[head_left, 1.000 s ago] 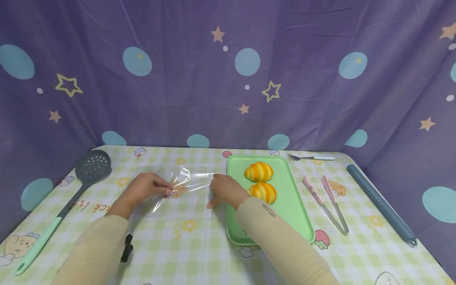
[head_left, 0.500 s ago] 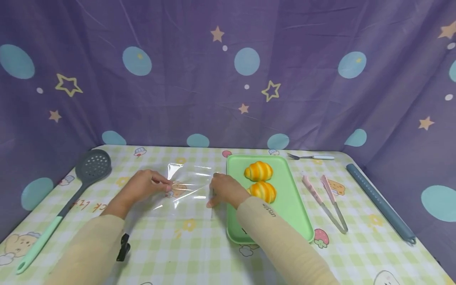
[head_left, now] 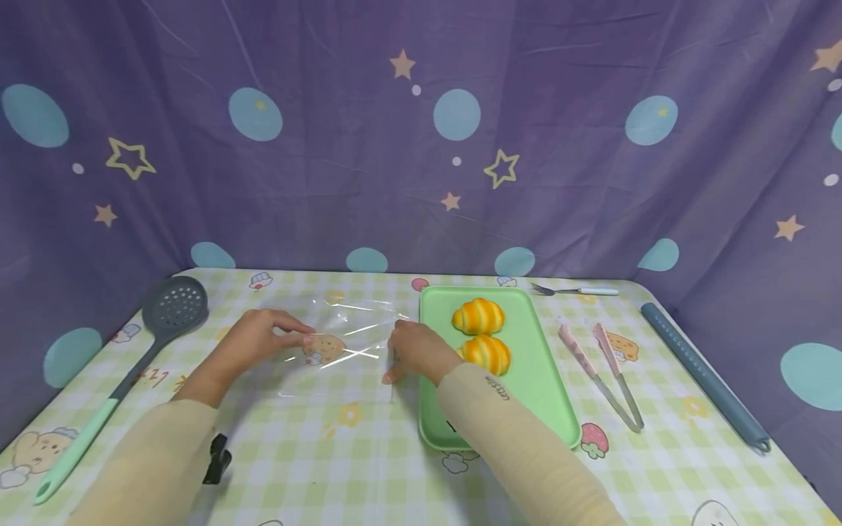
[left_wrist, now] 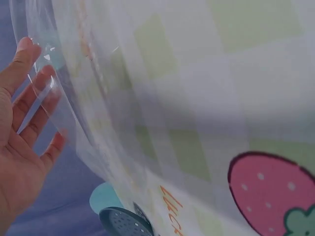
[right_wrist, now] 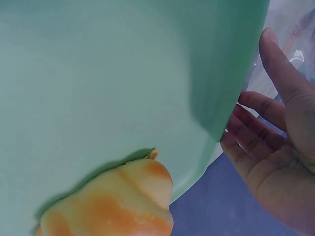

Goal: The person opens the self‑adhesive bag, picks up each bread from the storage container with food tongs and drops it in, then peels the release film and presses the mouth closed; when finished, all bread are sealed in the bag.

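Note:
A clear plastic bag (head_left: 355,332) lies stretched between the two hands at the middle left of the table. My left hand (head_left: 268,337) pinches its left edge between thumb and fingers; in the left wrist view the thin film overlaps the fingers (left_wrist: 43,78). My right hand (head_left: 417,352) is at the bag's right end, beside the left rim of a green tray (head_left: 536,387). In the right wrist view its fingertips (right_wrist: 242,101) sit right at the tray's rim, thumb apart from them. Two croissant-shaped breads (head_left: 478,317) lie on the tray, the nearer partly behind the right hand.
A slotted skimmer (head_left: 172,307) with a mint handle lies at the far left. Right of the tray are pink-tipped tongs (head_left: 608,376), a fork (head_left: 572,291) behind them and a long grey-blue bar (head_left: 700,372). A purple curtain (head_left: 368,183) hangs behind the table.
My left hand has moved a little to the left with the bag's edge, and the shine and folds on the film have shifted. The right hand and tray have stayed in place.

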`<state>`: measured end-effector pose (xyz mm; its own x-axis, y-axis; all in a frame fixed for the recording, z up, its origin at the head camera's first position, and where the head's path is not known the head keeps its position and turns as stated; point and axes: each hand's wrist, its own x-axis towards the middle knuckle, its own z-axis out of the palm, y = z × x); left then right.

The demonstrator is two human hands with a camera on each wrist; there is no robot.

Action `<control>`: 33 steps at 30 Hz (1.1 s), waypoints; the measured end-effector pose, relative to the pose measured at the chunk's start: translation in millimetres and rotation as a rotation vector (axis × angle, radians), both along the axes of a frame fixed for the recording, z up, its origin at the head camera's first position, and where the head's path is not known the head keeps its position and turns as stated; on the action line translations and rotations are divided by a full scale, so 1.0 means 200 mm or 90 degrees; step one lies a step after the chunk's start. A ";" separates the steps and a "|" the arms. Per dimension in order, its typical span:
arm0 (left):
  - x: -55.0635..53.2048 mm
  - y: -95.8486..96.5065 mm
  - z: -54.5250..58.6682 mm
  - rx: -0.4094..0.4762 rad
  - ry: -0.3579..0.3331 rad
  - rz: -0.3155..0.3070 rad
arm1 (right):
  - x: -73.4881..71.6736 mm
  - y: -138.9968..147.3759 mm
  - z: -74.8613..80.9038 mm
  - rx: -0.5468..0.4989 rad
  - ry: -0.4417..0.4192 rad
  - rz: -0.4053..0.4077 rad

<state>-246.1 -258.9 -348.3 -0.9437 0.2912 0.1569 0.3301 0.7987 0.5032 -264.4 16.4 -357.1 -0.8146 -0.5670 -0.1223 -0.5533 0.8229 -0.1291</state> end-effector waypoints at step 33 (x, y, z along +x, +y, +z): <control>0.03 -0.04 0.08 0.055 0.076 0.057 | -0.01 0.00 0.01 -0.009 -0.027 -0.002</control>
<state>-240.0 -267.0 -332.4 -0.9385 0.1881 0.2896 0.3214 0.7827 0.5329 -265.4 17.3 -355.9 -0.8101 -0.5669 -0.1491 -0.5450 0.8221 -0.1646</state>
